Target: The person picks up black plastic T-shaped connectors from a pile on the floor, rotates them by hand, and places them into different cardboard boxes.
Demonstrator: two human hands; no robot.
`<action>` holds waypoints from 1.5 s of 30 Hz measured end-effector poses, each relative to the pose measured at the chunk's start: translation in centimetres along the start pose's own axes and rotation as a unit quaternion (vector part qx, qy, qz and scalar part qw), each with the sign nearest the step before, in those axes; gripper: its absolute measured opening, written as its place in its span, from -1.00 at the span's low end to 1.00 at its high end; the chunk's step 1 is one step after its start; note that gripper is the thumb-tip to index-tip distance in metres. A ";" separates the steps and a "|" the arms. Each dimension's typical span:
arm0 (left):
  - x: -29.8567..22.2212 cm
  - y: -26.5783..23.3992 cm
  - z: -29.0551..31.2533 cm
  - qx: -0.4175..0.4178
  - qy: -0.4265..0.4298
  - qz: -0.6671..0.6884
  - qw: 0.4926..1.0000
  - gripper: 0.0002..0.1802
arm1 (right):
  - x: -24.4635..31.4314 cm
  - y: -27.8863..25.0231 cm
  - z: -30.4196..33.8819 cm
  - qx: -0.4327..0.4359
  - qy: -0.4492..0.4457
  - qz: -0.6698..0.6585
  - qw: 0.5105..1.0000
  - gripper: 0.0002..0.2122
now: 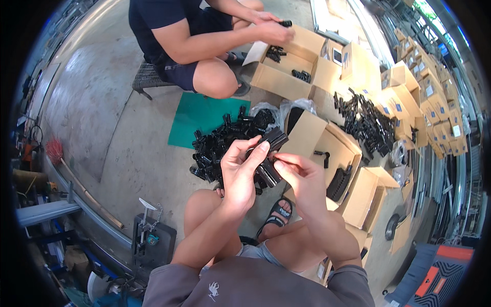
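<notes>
In front of me, my left hand (239, 171) is closed round a glossy black pipe fitting (270, 174), its thumb lying across the middle. The fitting has short tube-like arms and is held tilted. My right hand (305, 179) meets it from the other side, thumb and forefinger pinched against its middle. Whether a small part sits between those right fingertips is hidden. Just beyond my hands lies a heap of similar black fittings (215, 148), partly on a green mat (189, 120).
A co-worker (179, 46) on a low stool handles a black piece over an open carton (279, 82). Beside my right hand stands another open carton (350, 148) with black parts inside. More black parts (365, 123) lie behind it, near stacked cartons (434, 97). A broom (87, 189) lies at left.
</notes>
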State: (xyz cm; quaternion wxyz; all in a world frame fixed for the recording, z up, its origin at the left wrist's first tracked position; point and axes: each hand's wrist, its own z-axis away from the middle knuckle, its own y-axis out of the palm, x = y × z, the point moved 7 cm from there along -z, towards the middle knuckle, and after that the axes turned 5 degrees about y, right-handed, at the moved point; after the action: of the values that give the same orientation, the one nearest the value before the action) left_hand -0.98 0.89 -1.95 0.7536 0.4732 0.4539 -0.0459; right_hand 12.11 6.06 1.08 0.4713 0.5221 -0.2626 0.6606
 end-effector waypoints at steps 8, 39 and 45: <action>-0.2 0.8 0.6 0.036 0.100 -0.078 0.991 -0.79 | -1.7 -0.4 0.0 -0.047 0.051 -0.115 0.991 -0.80; 0.3 0.9 1.1 0.040 0.146 -0.120 0.981 -0.79 | -2.2 -0.4 0.2 -0.054 0.034 -0.199 0.978 -0.81; 0.4 1.0 1.1 0.038 0.140 -0.117 0.982 -0.79 | -2.1 -0.4 0.1 -0.058 0.019 -0.199 0.978 -0.80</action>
State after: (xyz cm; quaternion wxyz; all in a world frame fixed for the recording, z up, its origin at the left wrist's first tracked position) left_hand 0.44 0.73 -1.45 0.6537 0.4468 0.6049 -0.0848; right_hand 12.56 5.45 -0.94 0.6274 0.5233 -0.1824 0.5471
